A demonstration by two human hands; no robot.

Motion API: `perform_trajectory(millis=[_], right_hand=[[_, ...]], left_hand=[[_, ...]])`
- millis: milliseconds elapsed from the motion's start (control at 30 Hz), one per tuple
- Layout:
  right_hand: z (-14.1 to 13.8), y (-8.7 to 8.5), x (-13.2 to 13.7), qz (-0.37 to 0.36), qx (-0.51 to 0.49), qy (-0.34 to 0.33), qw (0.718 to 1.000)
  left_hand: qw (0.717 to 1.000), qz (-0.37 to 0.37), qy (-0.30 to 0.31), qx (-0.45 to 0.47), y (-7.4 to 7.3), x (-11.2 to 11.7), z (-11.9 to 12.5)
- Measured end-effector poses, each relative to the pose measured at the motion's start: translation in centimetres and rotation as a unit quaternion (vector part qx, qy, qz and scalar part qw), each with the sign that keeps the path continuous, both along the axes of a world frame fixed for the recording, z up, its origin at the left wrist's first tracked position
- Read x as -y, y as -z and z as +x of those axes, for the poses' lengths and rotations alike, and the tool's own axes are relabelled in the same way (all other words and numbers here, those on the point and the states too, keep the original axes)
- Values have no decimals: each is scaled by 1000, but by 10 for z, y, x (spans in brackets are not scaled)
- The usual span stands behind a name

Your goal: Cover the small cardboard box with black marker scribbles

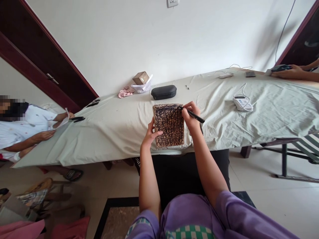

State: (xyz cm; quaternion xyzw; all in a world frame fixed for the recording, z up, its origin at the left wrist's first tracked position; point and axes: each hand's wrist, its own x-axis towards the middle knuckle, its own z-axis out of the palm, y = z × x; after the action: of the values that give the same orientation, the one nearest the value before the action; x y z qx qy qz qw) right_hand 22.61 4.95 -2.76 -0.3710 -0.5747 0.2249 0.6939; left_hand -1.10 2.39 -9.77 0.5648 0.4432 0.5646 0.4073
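A brown cardboard box (169, 127), its facing side covered in black looping scribbles, stands at the near edge of the cloth-covered table. My left hand (149, 134) grips the box by its left side, thumb lying on the scribbled face. In my right hand (191, 116) is a black marker (195, 116), pinched between the fingers. Its tip meets the upper right part of the box face, where the scribbles are densest. A dark object behind my right wrist is mostly hidden.
Beyond the box lies a black zip case (163, 92), with a small cardboard box (141, 78) on a plastic container and a pink cloth (126, 92) beside it. A white device with a cable (243, 102) rests to the right. People sit at both table ends, one holding paper.
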Motion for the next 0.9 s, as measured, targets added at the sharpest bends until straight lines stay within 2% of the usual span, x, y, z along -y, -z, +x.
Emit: perform_trajectory(millis=[133, 267, 433, 533, 600, 733, 767, 800, 900], right_hand=[[7, 1, -1, 8, -45, 12, 999], [20, 6, -7, -8, -75, 4, 997], [46, 21, -22, -120, -107, -76, 984], [60, 34, -30, -215, -113, -133, 961], [65, 42, -35, -253, -120, -156, 947], [68, 46, -38, -245, -156, -96, 952], [70, 44, -37, -252, -159, -100, 949], [72, 42, -34, -266, -160, -126, 942], [81, 35, -24, -285, -161, -266, 907]], left_hand=[[1000, -14, 14, 11, 0, 1, -1], [999, -16, -35, 33, 4, -2, -6], [988, 8, -129, 81, 8, -7, -17], [985, 21, -141, 94, 9, -7, -20], [985, 27, -141, 91, 9, -6, -20], [985, 26, -146, 88, 8, -5, -19], [985, 23, -148, 91, 8, -5, -19], [984, 21, -147, 94, 8, -5, -18], [985, 20, -144, 97, 9, -5, -19]])
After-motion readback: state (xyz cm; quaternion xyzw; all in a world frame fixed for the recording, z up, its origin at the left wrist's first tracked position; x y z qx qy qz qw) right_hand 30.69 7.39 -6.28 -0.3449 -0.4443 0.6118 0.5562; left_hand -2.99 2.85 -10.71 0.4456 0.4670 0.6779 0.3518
